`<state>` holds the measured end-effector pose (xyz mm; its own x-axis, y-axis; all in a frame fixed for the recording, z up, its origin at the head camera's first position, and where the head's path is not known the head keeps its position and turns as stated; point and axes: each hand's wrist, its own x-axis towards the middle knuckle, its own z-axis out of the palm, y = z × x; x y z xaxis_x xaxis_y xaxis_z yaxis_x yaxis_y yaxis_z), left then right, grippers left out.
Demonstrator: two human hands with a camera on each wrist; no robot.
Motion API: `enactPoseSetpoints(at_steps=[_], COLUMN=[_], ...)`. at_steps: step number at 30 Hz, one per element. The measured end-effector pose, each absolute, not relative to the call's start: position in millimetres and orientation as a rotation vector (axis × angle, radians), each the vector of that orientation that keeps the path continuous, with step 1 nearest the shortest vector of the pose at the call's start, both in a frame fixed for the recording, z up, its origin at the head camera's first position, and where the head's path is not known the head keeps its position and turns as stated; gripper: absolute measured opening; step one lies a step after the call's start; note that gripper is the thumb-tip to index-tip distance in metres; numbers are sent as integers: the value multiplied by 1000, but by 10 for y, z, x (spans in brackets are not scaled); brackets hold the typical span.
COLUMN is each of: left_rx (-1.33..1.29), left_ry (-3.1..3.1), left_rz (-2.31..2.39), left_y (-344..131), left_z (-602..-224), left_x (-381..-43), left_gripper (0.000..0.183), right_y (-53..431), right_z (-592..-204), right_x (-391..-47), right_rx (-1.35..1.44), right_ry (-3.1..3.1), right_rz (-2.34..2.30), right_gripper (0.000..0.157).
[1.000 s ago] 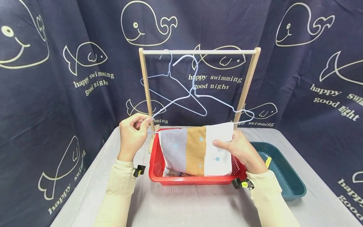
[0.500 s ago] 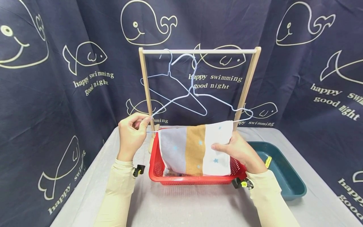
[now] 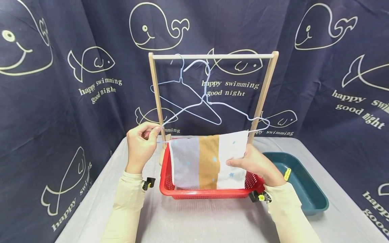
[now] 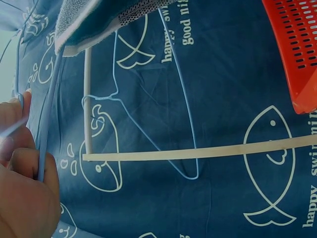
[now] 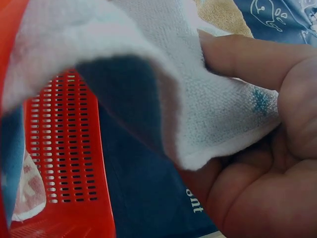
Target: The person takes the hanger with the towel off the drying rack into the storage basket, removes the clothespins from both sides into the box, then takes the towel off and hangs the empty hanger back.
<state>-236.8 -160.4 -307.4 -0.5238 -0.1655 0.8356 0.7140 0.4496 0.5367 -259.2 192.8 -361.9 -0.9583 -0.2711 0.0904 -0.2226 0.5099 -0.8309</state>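
In the head view a small towel [image 3: 208, 162] with grey, mustard and white bands and blue stars hangs folded over the lower bar of a pale blue wire hanger [image 3: 205, 97]. My left hand [image 3: 141, 145] pinches the hanger's left end between thumb and fingers; the left wrist view shows the wire crossing this hand [image 4: 29, 193]. At the towel's white right side, my right hand [image 3: 258, 163] holds the cloth, thumb in front and the other fingers behind it. The right wrist view shows the towel's hem [image 5: 223, 119] between that thumb and fingers.
Beneath the towel stands a red perforated basket [image 3: 209, 193], with patterned cloth [image 5: 30, 191] inside. Behind it, a wooden rack [image 3: 263, 94] carries a second blue hanger [image 3: 181, 73] on its rail. A dark teal tray [image 3: 308, 192] with a yellow tag [image 3: 287, 173] stands to the right.
The towel and the hanger's right end have shifted slightly left. The towel's front now hangs flatter and covers the cloth seen below it before. Both hands keep their hold, the right one slightly lower.
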Motion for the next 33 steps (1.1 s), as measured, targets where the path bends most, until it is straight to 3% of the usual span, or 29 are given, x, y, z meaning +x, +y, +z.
enactPoseSetpoints(at_steps=[13,26,33], left_rx=[-478,-475,-487], left_ry=[-1790,-1792,-1808], left_rz=[-1204,-1215,-1213], left_y=[-1583,-1582,-1580], left_z=[-3059,-3063,-3052], left_x=[-2347,-2336,-2316], left_gripper=[7,7,7], right_y=[1952,1936,1944], right_z=[-3645,-3644,-3616], right_x=[-2587,-2573,-2561], right_rx=[-483,-497,-494], right_ry=[2710,2720,2769], right_rz=[-1364,-1345,-1304], right_gripper=[36,52,46])
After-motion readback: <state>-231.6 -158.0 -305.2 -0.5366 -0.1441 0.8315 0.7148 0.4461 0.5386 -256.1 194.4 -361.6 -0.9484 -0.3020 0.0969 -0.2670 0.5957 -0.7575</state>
